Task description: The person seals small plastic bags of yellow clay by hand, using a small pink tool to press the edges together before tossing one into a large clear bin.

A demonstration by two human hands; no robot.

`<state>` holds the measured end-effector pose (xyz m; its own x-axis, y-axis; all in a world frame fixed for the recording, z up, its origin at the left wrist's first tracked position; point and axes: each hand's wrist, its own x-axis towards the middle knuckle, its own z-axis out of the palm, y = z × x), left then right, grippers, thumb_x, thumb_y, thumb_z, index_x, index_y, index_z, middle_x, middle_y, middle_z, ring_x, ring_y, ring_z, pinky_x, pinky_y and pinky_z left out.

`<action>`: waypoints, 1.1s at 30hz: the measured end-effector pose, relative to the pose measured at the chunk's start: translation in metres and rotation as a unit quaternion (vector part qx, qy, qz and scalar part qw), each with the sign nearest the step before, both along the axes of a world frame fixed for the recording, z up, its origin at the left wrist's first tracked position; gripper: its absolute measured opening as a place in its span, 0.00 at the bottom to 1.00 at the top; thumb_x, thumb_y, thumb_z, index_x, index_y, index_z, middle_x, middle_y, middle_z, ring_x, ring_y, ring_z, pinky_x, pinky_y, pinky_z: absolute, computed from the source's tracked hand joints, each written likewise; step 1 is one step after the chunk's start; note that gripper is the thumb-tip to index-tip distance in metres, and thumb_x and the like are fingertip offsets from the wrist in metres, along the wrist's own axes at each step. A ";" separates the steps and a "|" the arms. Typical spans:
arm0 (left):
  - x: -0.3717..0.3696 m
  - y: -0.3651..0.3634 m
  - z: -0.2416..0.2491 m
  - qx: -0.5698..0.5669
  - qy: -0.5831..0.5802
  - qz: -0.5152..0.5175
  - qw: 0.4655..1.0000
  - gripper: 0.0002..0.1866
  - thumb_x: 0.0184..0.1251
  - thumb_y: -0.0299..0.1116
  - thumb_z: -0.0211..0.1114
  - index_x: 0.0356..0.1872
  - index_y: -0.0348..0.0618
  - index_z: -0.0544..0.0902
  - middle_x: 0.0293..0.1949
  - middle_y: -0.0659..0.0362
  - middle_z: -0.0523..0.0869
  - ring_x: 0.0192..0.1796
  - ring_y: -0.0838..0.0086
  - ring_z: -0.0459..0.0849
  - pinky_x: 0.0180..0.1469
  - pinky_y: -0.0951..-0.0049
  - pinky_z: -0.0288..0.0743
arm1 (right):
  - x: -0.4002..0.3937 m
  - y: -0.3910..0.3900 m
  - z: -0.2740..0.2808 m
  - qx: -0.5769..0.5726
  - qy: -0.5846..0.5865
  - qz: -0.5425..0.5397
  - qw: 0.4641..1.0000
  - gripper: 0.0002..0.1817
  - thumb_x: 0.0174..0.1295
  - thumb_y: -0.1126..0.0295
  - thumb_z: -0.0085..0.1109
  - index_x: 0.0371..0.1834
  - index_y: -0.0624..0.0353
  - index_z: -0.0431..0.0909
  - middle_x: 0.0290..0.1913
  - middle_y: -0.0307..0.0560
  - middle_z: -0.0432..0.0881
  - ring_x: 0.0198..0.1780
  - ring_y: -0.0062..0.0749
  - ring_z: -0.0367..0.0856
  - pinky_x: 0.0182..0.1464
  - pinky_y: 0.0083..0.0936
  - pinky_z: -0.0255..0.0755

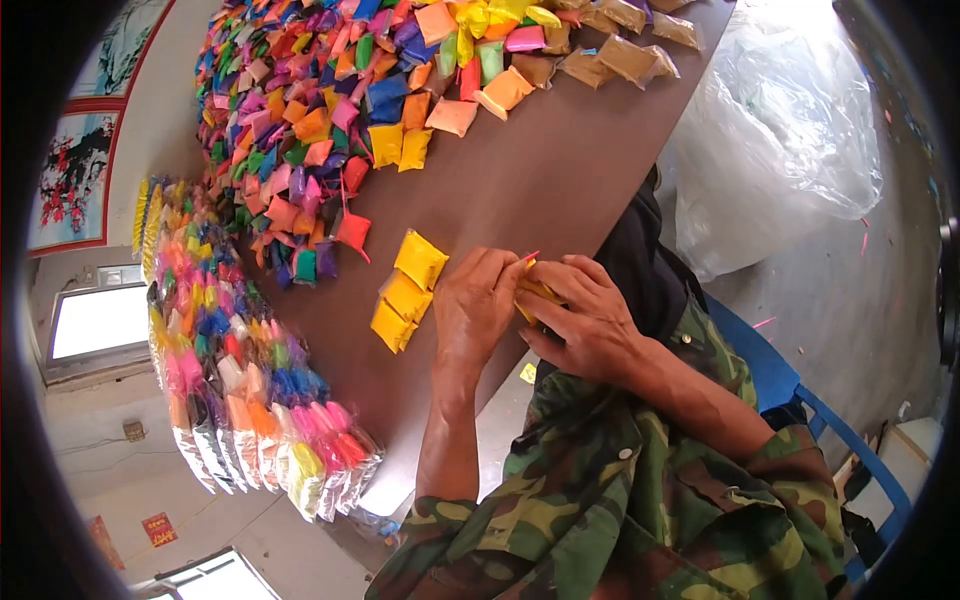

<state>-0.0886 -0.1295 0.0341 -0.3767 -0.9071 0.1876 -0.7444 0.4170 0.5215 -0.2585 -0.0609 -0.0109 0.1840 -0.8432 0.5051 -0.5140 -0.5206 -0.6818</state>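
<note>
My right hand (588,315) is closed around a small yellow packet (540,291), mostly hidden by its fingers. Close against it, my left hand (478,300) has thumb and fingertips pinched together. A thin pink strip (532,256) sticks out at those fingertips, right beside the packet. Whether the left fingers also grip the packet's edge is hidden. Several more yellow packets (408,296) lie in a row on the brown table (500,185), just left of my left hand.
A large heap of coloured packets (300,125) covers the table's far left side. Brown packets (630,62) lie at the far end. Filled clear bags (255,400) are stacked along the left edge. A big clear plastic bag (770,150) stands right of the table, near a blue chair (755,350).
</note>
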 end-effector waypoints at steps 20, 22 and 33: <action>-0.003 -0.007 -0.002 -0.029 -0.015 0.026 0.999 0.03 0.71 0.26 0.73 0.38 0.38 0.88 0.33 0.52 0.89 0.33 0.58 0.87 0.37 0.62 0.79 | -0.001 -0.004 -0.003 -0.031 0.010 -0.001 0.999 0.21 0.56 0.64 0.76 0.54 0.53 0.85 0.58 0.44 0.81 0.63 0.41 0.81 0.72 0.46 0.69; -0.003 -0.011 -0.005 -0.038 -0.009 0.034 0.999 0.03 0.71 0.26 0.73 0.37 0.37 0.88 0.33 0.52 0.89 0.32 0.60 0.87 0.36 0.63 0.78 | -0.001 -0.003 -0.004 -0.035 0.014 -0.002 0.999 0.21 0.57 0.64 0.76 0.54 0.53 0.85 0.58 0.44 0.82 0.62 0.41 0.81 0.71 0.46 0.70; 0.029 0.037 -0.015 -0.010 0.020 0.124 0.992 0.05 0.73 0.27 0.73 0.39 0.36 0.88 0.31 0.56 0.87 0.31 0.72 0.82 0.36 0.69 0.76 | 0.001 -0.006 0.005 -0.026 0.028 -0.005 0.999 0.22 0.55 0.65 0.76 0.54 0.54 0.85 0.56 0.43 0.82 0.60 0.40 0.83 0.69 0.43 0.70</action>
<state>-0.0592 -0.0928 0.0195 -0.1347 -0.9668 0.2171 -0.8039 0.2347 0.5465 -0.2578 -0.0672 -0.0060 0.2050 -0.8181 0.5374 -0.5562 -0.5491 -0.6238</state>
